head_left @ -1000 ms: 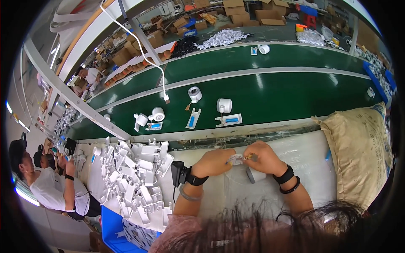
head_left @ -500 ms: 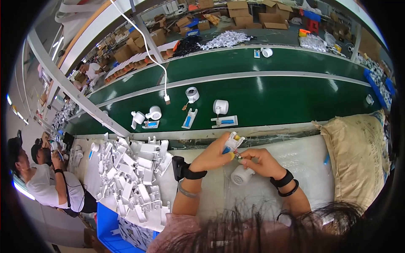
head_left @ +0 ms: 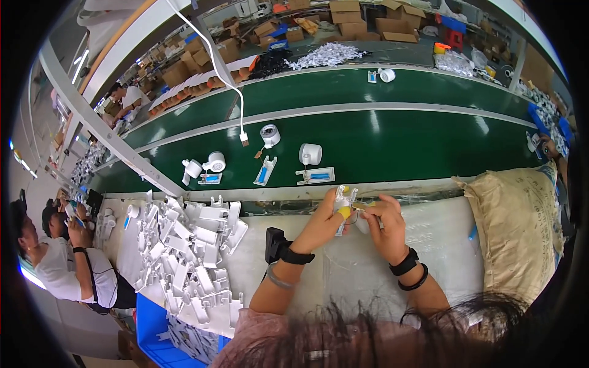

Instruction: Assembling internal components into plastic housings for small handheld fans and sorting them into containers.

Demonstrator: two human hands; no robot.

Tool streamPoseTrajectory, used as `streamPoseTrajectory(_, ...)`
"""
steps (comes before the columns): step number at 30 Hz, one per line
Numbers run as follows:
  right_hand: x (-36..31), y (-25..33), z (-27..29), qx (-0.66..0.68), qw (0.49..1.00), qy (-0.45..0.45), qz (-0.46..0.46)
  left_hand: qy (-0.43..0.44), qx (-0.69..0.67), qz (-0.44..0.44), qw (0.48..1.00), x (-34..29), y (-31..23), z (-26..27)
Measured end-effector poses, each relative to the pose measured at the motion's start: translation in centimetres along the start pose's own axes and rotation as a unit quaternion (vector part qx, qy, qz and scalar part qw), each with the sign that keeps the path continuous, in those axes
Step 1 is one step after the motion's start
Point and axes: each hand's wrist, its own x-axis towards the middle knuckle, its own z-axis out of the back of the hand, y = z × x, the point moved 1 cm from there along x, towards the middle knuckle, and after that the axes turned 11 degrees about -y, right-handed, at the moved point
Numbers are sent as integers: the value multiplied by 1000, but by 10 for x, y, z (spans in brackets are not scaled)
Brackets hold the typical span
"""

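Observation:
My left hand (head_left: 320,228) grips a white plastic handle shell (head_left: 345,197) upright in front of my chest; yellow covers show on its fingertips. Close beside it, the fingers of my right hand (head_left: 389,226) are pinched on a small brownish piece (head_left: 365,205) held at the shell's right side. A thin dark wire loops below that piece. The white round fan head (head_left: 362,226) is mostly hidden behind my hands. A big heap of white shells (head_left: 190,257) lies to the left of my left forearm.
Beyond the bench runs a green conveyor belt (head_left: 405,147) carrying white fan heads (head_left: 310,154) and shells with blue cells (head_left: 319,176). A white cable (head_left: 233,92) hangs over it. At right stands a tan sack (head_left: 521,227); lower left, a blue bin (head_left: 150,325). Co-workers (head_left: 67,264) sit at left.
My right hand has risen beside the shell, and the fan head now sits higher, mostly behind my hands. The parts on the near belt have slid left. A hand appears at the far right.

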Motion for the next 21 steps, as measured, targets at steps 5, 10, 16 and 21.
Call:
streamPoseTrajectory(5,2,3,1,-14,999,15,32,43,-8,-60,997,0,-2,-5)
streamPoseTrajectory(10,3,3,4,-20,998,26,46,44,54,-60,996,-4,-3,-8)
streamPoseTrajectory(16,2,1,4,-25,998,13,52,68,34,19,997,-9,-10,-8)
streamPoseTrajectory(21,4,3,5,-27,998,12,53,50,86,-36,994,-11,-13,-10)
